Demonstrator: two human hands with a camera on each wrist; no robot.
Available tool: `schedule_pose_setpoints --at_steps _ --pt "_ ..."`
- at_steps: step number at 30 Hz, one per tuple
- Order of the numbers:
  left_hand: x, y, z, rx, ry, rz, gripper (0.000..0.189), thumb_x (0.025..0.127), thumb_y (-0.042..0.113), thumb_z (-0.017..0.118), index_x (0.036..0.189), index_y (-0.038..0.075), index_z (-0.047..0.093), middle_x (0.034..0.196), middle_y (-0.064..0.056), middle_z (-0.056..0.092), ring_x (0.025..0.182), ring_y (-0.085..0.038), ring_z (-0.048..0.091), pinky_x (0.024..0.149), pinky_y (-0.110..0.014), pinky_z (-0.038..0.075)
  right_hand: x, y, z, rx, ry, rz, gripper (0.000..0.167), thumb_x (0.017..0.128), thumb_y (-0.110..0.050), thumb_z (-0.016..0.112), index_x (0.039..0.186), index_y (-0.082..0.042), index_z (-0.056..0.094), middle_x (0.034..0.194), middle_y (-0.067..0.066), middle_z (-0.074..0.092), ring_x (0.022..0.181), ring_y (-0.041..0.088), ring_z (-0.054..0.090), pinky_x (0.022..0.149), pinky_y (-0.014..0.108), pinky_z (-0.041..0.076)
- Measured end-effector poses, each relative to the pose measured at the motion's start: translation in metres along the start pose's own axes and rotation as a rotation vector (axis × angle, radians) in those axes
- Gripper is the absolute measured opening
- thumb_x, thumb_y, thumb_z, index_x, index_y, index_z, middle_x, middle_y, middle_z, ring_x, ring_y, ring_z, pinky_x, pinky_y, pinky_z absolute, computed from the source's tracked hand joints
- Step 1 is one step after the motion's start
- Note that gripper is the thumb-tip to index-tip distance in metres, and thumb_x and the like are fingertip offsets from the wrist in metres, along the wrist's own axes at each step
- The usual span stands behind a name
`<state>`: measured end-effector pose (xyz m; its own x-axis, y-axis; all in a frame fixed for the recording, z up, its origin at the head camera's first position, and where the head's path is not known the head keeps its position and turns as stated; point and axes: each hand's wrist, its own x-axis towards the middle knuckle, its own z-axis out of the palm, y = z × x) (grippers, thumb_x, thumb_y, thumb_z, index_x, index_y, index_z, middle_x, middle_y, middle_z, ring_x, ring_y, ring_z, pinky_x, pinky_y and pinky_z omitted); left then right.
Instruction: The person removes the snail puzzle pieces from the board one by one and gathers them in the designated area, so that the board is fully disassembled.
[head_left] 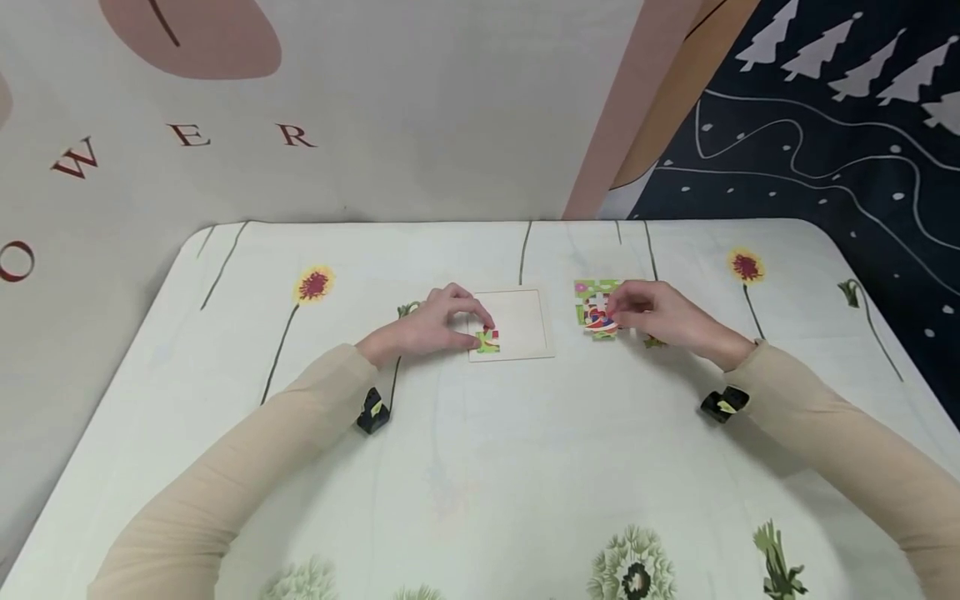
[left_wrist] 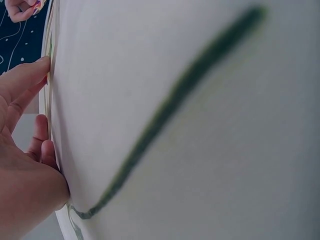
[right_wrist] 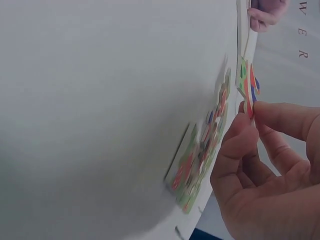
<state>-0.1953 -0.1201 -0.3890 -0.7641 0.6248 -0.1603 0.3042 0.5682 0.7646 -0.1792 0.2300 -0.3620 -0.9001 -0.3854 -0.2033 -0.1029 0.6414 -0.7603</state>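
My right hand (head_left: 660, 312) pinches a puzzle piece (right_wrist: 248, 87) with red, blue, white and green print between thumb and forefinger, raised over the loose pieces. Those puzzle pieces (head_left: 585, 289) lie close together on the table, partly hidden under the hand. To the left is a pale puzzle board (head_left: 517, 321) with a thin border line. A green and red corner piece (head_left: 489, 343) sits in its lower left corner. My left hand (head_left: 435, 323) rests at the board's left side, thumb and fingertips at that corner piece.
A white cloth (head_left: 465, 467) printed with flowers and stems covers the table. Behind its far edge rises a pale printed sheet (head_left: 420, 125), with dark blue fabric (head_left: 810, 150) at the right. Dark wrist cameras (head_left: 372, 411) hang below both sleeves.
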Motion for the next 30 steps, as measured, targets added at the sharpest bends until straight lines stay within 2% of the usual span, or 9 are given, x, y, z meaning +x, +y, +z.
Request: schedule_pose_setpoints --at_steps 8,15,22,30 --pt "0.000 -0.001 0.000 -0.006 0.003 0.019 0.027 0.083 0.010 0.074 0.109 0.015 0.071 0.121 -0.009 0.046 0.117 -0.027 0.032 0.097 -0.048 0.026 -0.008 0.008 -0.005 0.011 0.003 -0.012 0.014 0.094 -0.006 0.060 0.105 0.001 0.065 0.099 0.012 0.062 0.084 0.022 0.055 0.068 0.027 0.043" --pt "-0.001 0.000 0.000 -0.011 0.005 0.035 0.026 0.083 0.009 0.074 0.108 0.014 0.071 0.120 -0.009 0.047 0.116 -0.027 0.033 0.096 -0.047 0.026 -0.013 0.012 -0.008 0.029 -0.002 0.046 0.016 0.094 -0.005 0.060 0.107 0.002 0.064 0.102 0.013 0.063 0.079 0.019 0.057 0.065 0.028 0.046" --pt "0.000 0.000 0.000 -0.010 0.004 0.028 0.026 0.082 0.009 0.074 0.108 0.014 0.071 0.120 -0.009 0.046 0.116 -0.027 0.032 0.096 -0.048 0.026 -0.017 0.018 -0.010 0.031 0.010 0.020 0.012 0.093 -0.003 0.060 0.102 0.002 0.066 0.097 0.013 0.064 0.073 0.018 0.056 0.063 0.027 0.044" --pt "0.000 0.000 0.000 -0.007 0.003 0.019 0.027 0.082 0.010 0.075 0.108 0.016 0.071 0.121 -0.009 0.046 0.116 -0.028 0.032 0.096 -0.048 0.027 -0.018 0.020 -0.008 -0.004 0.024 0.023 0.011 0.092 -0.003 0.061 0.100 0.000 0.067 0.094 0.011 0.064 0.076 0.020 0.053 0.064 0.027 0.043"
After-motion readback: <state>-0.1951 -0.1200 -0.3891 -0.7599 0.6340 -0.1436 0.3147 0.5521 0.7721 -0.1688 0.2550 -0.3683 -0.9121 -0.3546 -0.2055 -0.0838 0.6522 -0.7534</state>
